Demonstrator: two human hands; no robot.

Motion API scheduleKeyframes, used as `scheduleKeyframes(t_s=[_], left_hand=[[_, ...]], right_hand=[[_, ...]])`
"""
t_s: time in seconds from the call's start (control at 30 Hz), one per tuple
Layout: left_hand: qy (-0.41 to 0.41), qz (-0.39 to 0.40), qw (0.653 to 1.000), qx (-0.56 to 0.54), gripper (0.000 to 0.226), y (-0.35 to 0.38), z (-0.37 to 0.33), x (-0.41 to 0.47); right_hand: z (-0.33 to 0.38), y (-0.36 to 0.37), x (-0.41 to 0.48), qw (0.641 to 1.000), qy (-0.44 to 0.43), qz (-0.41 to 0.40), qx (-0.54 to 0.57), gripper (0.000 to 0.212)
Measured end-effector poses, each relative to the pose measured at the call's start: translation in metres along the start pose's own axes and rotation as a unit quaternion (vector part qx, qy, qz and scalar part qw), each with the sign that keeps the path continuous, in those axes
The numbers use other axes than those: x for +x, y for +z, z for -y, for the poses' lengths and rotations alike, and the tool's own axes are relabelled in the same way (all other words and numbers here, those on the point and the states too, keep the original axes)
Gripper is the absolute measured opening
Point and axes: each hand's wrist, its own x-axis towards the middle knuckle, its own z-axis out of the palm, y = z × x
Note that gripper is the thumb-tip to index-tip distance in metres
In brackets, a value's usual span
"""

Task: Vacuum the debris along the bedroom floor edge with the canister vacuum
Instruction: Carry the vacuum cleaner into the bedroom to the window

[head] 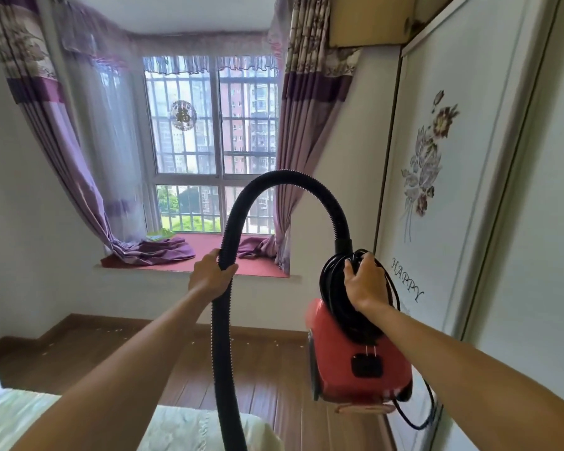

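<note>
Head view: right hand (365, 283) clenches the coiled cord atop the red canister vacuum (355, 359), held in the air beside the wardrobe door (453, 190); left hand (210, 275) grips the black hose (223, 320). Pale debris (111, 332) dots the open wood floor (267, 369) along the baseboard under the window seat (209, 245)

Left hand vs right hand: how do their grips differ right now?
The left hand wraps around the black hose partway along its arch; the right hand grips the coiled cord on top of the red vacuum. The left hand sits a little higher and guides only the hose, while the right hand seems to carry the vacuum off the floor. Both grips are closed, arms extended.
</note>
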Motion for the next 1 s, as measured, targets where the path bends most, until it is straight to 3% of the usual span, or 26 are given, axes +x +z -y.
scheduleKeyframes(t_s=[0.53,1.0], left_hand=[[-0.003,-0.024,0.999,0.034,0.047,0.084,-0.021,0.158],[-0.027,-0.021,0.999,0.015,0.049,0.155,0.02,0.36]], right_hand=[[-0.044,0.092,0.165,0.999,-0.001,0.026,0.021,0.035],[-0.05,0.225,0.339,0.999,-0.004,0.03,-0.013,0.037]])
